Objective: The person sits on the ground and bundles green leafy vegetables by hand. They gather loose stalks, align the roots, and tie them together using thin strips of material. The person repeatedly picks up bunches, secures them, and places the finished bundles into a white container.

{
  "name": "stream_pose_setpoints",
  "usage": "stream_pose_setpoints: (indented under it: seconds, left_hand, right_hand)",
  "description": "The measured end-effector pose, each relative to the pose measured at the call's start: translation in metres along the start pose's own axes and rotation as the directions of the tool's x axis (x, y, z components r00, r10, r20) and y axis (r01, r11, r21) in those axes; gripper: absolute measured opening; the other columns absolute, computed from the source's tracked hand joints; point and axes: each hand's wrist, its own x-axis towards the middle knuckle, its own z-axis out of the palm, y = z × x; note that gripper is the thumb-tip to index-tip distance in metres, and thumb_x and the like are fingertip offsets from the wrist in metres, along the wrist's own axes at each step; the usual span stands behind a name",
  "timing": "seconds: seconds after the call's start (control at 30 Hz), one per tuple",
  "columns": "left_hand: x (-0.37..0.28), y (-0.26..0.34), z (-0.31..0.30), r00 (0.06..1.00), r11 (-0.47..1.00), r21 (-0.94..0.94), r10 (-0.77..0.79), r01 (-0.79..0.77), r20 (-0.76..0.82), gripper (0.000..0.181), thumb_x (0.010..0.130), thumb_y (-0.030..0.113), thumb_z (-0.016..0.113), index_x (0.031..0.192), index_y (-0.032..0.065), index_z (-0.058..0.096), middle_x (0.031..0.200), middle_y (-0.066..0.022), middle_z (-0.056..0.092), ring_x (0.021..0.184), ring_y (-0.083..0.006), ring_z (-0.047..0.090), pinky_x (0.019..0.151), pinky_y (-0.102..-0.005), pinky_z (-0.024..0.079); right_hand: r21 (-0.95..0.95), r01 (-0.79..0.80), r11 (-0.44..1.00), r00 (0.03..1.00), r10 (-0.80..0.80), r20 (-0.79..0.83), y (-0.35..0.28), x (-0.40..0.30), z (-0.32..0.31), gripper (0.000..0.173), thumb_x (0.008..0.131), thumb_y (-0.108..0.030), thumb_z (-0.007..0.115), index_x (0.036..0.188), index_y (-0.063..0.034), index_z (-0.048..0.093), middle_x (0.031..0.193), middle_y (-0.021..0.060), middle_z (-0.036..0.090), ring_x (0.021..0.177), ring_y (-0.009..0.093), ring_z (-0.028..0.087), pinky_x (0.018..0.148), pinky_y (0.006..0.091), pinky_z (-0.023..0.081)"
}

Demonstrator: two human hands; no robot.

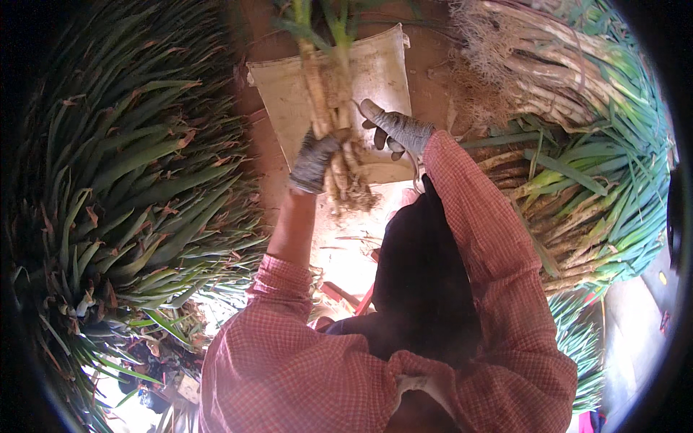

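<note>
My left hand point(319, 157), in a grey knit glove, is closed around the lower stalks of a bunch of green onions point(325, 103). The roots hang toward me and the green leaves point away, partly cut off by the top of the view. To the right of the bunch, my right hand point(398, 127), in a similar glove, has its thumb stretched out and its fingers curled. A thin curved strand or band hangs by its palm; I cannot tell whether the hand holds it. Beneath both hands lies a worn, off-white panel point(387, 70).
A large mass of green onion leaves point(151, 157) rises on the left. Bundles of green onions with pale stalks point(552, 70) and roots are stacked on the right, with brownish stalks point(579, 233) below them. Red bars point(346, 297) show near my dark-clothed leg point(422, 270).
</note>
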Motion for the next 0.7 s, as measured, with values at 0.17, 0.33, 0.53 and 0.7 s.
stream_pose_setpoints:
  seconds: [0.17,0.33,0.53,0.7]
  left_hand:
    - [0.018,-0.021,0.012,0.965,0.927,0.266,0.257,-0.263,0.059,0.046,0.075,0.024,0.067,0.110,0.0003,0.048,0.089,-0.0058,0.060,0.083,-0.0146,0.056,0.076,-0.0273,0.046]
    - [0.026,-0.024,-0.003,0.802,0.491,0.701,0.564,-0.517,0.196,0.043,0.081,0.031,0.061,0.109,-0.0005,0.051,0.093,-0.0080,0.059,0.086,-0.0168,0.055,0.079,-0.0278,0.044]
    - [0.046,-0.016,-0.014,0.949,0.951,0.198,0.272,-0.239,-0.158,0.053,0.087,0.048,0.043,0.115,0.0035,0.050,0.100,-0.0065,0.058,0.089,-0.0152,0.055,0.079,-0.0270,0.044]
    - [0.066,-0.018,-0.019,0.971,0.999,0.033,0.032,-0.024,-0.235,0.056,0.085,0.051,0.045,0.116,0.0047,0.049,0.101,-0.0051,0.058,0.088,-0.0146,0.055,0.077,-0.0278,0.046]
  right_hand:
    - [-0.219,-0.011,0.976,0.989,0.044,0.144,-0.010,0.015,0.002,0.099,0.053,-0.089,0.034,0.080,0.0029,0.058,0.062,0.0080,0.054,0.050,0.015,0.051,0.050,0.0295,0.046]
    - [0.118,-0.001,0.993,0.989,-0.017,0.149,0.012,0.038,0.006,0.068,0.061,-0.069,0.060,0.078,-0.0031,0.060,0.060,0.0042,0.055,0.047,0.012,0.049,0.047,0.0257,0.043]
    - [0.640,0.043,0.767,0.957,-0.215,0.194,0.017,0.036,0.011,0.057,0.069,-0.048,0.068,0.104,-0.0050,0.057,0.086,0.0043,0.061,0.071,0.012,0.058,0.059,0.0257,0.049]
    - [0.709,0.024,0.705,0.982,-0.148,0.114,0.011,0.034,0.012,0.053,0.073,-0.040,0.067,0.110,-0.0039,0.053,0.093,0.0069,0.060,0.077,0.016,0.060,0.065,0.0311,0.052]
